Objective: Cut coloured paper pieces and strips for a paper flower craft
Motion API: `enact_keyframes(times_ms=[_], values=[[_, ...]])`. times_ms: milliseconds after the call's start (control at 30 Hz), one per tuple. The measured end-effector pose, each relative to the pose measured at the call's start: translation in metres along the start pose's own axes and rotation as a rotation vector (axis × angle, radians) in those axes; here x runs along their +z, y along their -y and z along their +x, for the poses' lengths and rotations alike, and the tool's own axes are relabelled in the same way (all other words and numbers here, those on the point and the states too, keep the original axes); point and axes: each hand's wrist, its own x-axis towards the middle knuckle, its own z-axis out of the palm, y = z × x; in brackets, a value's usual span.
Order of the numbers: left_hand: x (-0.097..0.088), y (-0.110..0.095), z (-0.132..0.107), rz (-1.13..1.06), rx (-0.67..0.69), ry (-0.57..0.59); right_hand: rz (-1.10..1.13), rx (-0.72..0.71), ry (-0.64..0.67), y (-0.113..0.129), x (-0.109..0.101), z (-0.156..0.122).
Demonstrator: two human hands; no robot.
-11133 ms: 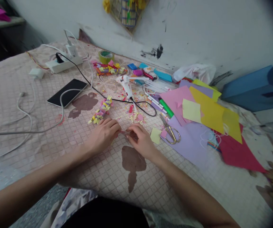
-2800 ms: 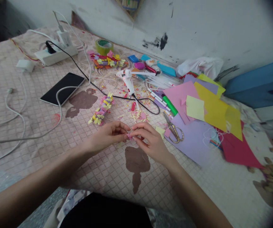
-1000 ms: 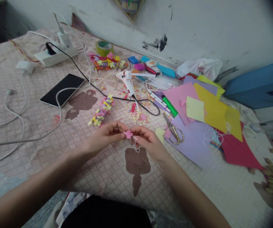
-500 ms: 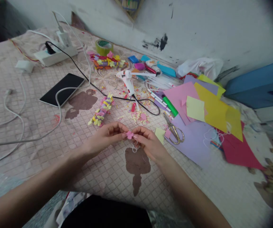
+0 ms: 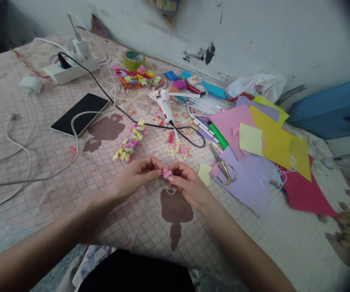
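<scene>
The left hand [image 5: 135, 177] and right hand [image 5: 190, 187] are curled closed, fingertips meeting to pinch a small pink paper flower [image 5: 166, 173] just above the brown stain [image 5: 175, 213]. A loop of white thread [image 5: 170, 190] hangs between flower and stain. Beyond the stain lie a paper garland [image 5: 129, 142] to the left and gold-handled scissors [image 5: 223, 171] to the right, both well apart from the hands.

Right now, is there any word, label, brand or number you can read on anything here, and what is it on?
None can be read.
The green marker, the power strip and the tape roll may carry print, but it is too small or blurred to read.
The pink paper flower shows no writing.
</scene>
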Motion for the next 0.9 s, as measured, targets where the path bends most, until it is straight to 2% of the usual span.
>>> enact_keyframes(times_ms=[900], values=[[-0.0005,0.0018,0.0007,0.003,-0.005,-0.005,-0.008,-0.045,-0.024,-0.0025,-0.0027,-0.0005]])
